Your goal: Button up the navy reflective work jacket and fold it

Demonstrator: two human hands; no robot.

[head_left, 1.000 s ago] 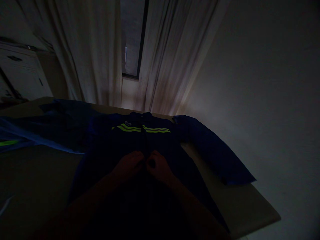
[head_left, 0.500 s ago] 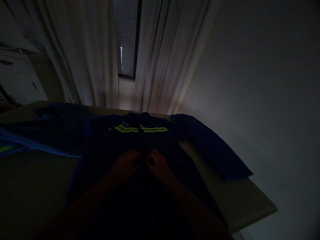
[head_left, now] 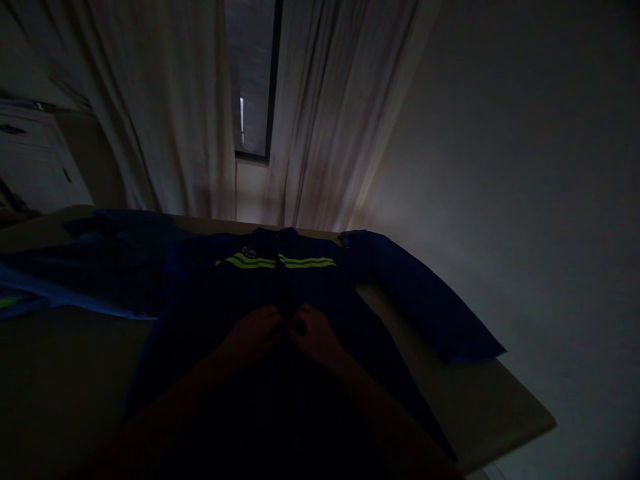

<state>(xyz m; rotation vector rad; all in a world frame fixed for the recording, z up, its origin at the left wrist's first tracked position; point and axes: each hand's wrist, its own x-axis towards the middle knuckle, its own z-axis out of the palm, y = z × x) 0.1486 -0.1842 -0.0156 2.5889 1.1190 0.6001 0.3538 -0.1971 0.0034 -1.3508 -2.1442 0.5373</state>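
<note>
Very dim light. Against the frame from a second ago, the view has swung a little, so everything sits slightly further left; the pale sliver at the lower left edge is gone from sight. The dark blue garment lies spread as before on the table, front up, collar at the far edge. Left hand and right hand are still close together over its middle front line, below the chest stripes.

Hands: two, fingers curled inward, tips nearly meeting. Too dark to tell whether either pinches the cloth.

Counts: one dark blue garment, one long sleeve plainly visible, stretched out to the right; the other side runs up against a lighter blue cloth, the join unclear. Yellow-green stripes, two on each half of the chest. One badge, just above the stripes on the left. One table. Behind: two curtains, one strip of window between them, one pale cabinet far left.
</note>
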